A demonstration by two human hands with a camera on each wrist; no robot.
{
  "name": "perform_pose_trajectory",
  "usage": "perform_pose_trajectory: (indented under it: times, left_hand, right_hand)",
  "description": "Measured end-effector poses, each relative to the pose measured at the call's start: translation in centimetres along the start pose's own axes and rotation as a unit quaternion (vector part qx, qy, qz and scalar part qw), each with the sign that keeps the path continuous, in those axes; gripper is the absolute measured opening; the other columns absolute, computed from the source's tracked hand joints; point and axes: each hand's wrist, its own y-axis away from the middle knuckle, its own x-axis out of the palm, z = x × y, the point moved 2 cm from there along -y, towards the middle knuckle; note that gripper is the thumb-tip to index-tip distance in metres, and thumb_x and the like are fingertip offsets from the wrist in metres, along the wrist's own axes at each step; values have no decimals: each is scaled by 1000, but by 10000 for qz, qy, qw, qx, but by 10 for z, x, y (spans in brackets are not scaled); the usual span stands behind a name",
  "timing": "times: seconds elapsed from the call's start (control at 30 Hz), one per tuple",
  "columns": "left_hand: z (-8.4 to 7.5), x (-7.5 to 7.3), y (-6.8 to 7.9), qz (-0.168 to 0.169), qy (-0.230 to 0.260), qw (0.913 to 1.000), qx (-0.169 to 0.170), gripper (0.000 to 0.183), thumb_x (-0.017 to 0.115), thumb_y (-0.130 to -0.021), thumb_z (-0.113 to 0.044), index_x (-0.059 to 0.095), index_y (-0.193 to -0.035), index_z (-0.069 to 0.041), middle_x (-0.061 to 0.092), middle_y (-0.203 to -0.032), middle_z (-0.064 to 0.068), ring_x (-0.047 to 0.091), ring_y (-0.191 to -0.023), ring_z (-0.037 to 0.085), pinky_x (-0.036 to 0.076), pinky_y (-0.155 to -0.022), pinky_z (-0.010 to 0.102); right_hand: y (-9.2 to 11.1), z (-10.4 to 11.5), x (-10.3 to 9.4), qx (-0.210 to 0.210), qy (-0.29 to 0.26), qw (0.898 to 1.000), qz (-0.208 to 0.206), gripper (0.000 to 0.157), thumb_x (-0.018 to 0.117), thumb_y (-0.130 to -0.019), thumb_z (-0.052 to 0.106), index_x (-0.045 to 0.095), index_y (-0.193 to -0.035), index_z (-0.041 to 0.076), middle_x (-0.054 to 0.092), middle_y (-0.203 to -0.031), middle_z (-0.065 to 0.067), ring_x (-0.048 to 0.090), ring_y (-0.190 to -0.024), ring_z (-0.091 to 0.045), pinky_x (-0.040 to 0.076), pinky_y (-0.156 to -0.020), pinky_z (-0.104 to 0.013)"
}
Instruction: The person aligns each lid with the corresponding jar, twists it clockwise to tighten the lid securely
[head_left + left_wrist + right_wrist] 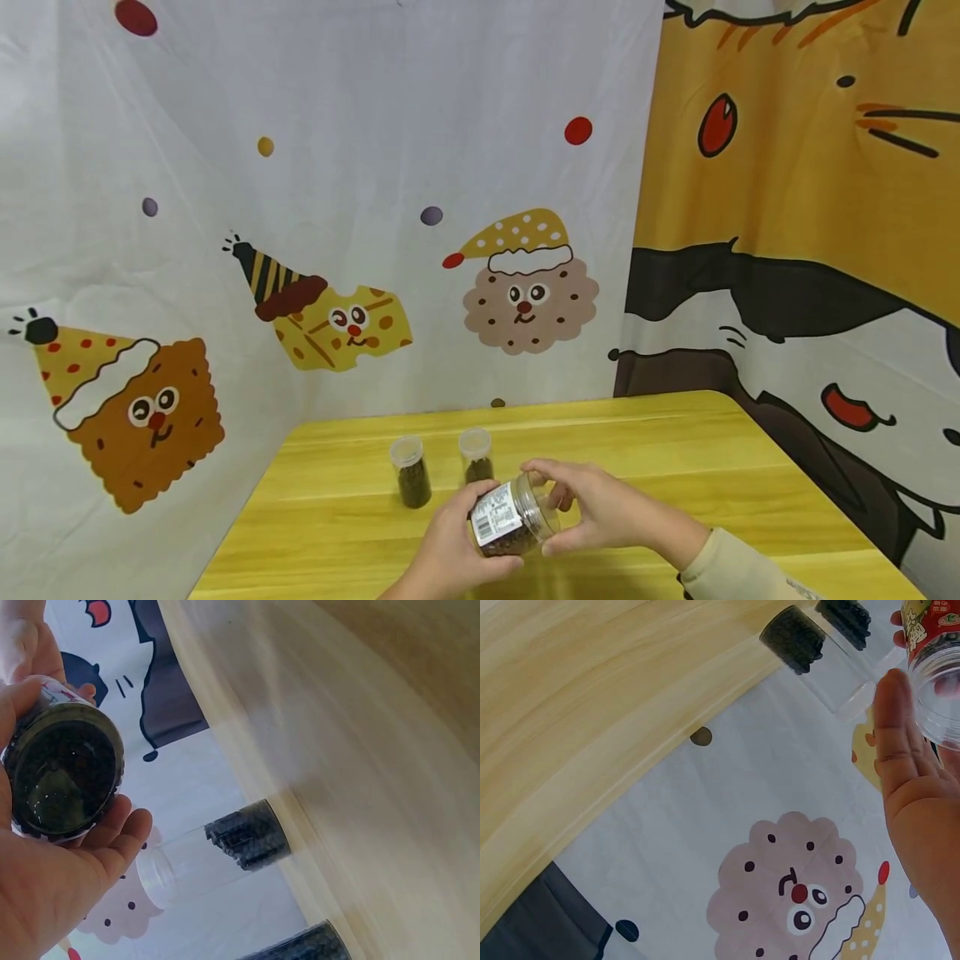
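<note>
My left hand (450, 543) grips a clear plastic jar (497, 521) with a white barcode label and dark contents, tipped on its side above the table. The transparent screw lid (547, 518) end faces right, where my right hand (603, 510) grips it between thumb and fingers. In the left wrist view the jar's round base (66, 776) faces the camera, with dark contents behind it. A red printed label (939, 619) shows on the jar's other side in the right wrist view.
Two clear tubs with pale lids stand upright behind the hands, each partly filled with dark pieces: the left tub (414, 482) and the right tub (477, 467), partly hidden behind the left hand. The yellow wood-grain table (330, 517) backs onto a cartoon-printed curtain (420, 100).
</note>
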Motion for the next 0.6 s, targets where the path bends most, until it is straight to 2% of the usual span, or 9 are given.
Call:
perform_pose_trajectory:
  times: [0.13,0.23,0.4,0.6]
  left_hand:
    - [1,0,-1,7,-92,10000,-14,90,100,-73,-37,55,-147,-11,69,-129,1,64,-107,4,59,-90,25]
    - [2,0,-1,65,-140,9999,-65,92,100,-74,-38,54,-148,-8,68,-129,1,63,-107,4,58,-91,25]
    - [1,1,-1,155,-45,9999,-51,91,99,-76,-36,53,-149,-5,67,-130,2,62,-106,3,58,-89,24]
    - [0,3,0,103,-128,9998,59,93,99,-75,-38,53,-149,-6,67,-131,2,63,-107,4,59,-90,25]
  right_hand:
    - [2,0,0,-158,220,9996,-5,105,90,-82,51,36,-167,19,57,-157,-5,69,-117,-13,63,-96,-40]
    - [3,1,1,-406,270,9988,-33,102,89,-83,49,36,-167,23,54,-160,-4,67,-124,-15,62,-100,-43]
    - [3,3,0,-686,286,9971,-139,91,92,-85,35,45,-161,22,60,-152,-6,69,-116,-14,64,-91,-34]
    - [2,0,0,-373,-11,9993,-77,84,90,-88,37,48,-158,19,66,-142,-4,69,-101,-6,63,-83,-27]
